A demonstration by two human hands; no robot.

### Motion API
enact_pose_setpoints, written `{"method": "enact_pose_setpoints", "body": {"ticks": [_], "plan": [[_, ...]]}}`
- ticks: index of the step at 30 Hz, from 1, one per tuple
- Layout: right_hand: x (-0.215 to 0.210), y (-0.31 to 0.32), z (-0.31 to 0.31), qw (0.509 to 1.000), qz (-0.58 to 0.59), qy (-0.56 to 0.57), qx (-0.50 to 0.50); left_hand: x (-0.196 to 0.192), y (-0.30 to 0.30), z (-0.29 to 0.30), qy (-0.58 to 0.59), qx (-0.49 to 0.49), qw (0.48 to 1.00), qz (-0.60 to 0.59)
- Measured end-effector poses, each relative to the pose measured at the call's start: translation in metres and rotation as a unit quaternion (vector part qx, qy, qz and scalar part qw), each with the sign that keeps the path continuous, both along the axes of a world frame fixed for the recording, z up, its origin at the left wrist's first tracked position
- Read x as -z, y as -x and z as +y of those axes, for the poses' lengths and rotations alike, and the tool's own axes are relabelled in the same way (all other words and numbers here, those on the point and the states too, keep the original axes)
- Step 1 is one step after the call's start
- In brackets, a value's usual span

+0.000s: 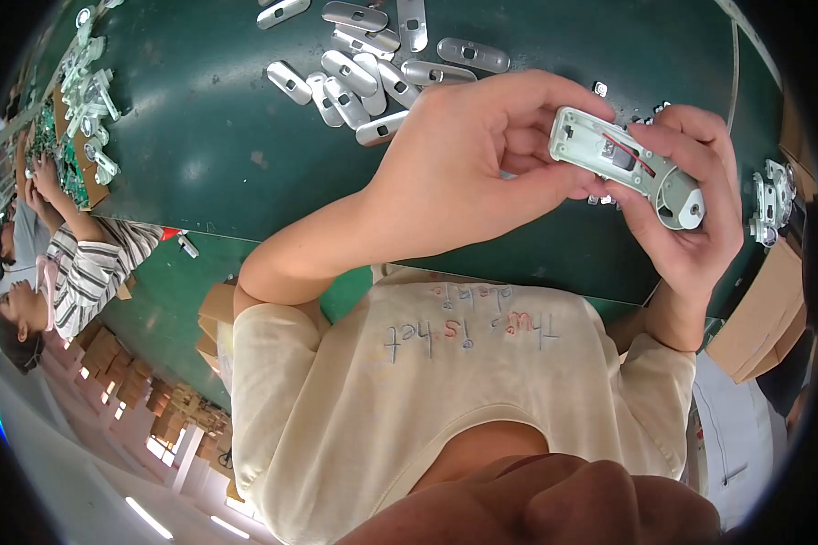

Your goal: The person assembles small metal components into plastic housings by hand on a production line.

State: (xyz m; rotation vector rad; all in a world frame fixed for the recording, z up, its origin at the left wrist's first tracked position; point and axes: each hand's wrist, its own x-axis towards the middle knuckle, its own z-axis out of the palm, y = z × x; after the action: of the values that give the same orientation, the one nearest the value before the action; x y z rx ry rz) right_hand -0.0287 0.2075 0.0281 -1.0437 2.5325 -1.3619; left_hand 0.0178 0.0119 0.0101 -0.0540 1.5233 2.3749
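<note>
Both hands, the left hand (463,168) and the right hand (691,204), pinch a smooth, long grey plastic casing (623,163) with red wires and a round end above the dark green desk (209,154), beyond which lies a heap of glossy oval silver covers (373,64).

Both hands hold a small grey-white housing (625,166) above a green table (209,154). The left hand (468,159) pinches its left end; the right hand (695,204) cradles its round right end, open side up, with a red wire inside. A heap of silver covers (373,64) lies far on the table. At far left, a co-worker (82,263) in a striped top handles circuit boards (64,159).
</note>
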Motion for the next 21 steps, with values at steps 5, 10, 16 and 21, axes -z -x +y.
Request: {"method": "enact_pose_setpoints", "body": {"ticks": [5,10,16,21], "plan": [[-0.001,0.000,0.002,1.000,-0.003,-0.004,-0.006,0.001,-0.001,0.003,0.016,-0.018,1.000,0.021],[0.011,-0.003,0.006,0.999,-0.015,0.015,-0.037,0.010,-0.001,0.009,0.081,-0.038,0.995,0.043],[0.019,-0.012,0.004,0.970,-0.210,0.110,0.050,0.011,-0.002,0.013,0.132,-0.071,0.985,0.083],[0.020,0.006,-0.002,0.986,-0.147,0.082,0.013,0.027,0.001,0.011,0.176,-0.077,0.970,0.150]]}}
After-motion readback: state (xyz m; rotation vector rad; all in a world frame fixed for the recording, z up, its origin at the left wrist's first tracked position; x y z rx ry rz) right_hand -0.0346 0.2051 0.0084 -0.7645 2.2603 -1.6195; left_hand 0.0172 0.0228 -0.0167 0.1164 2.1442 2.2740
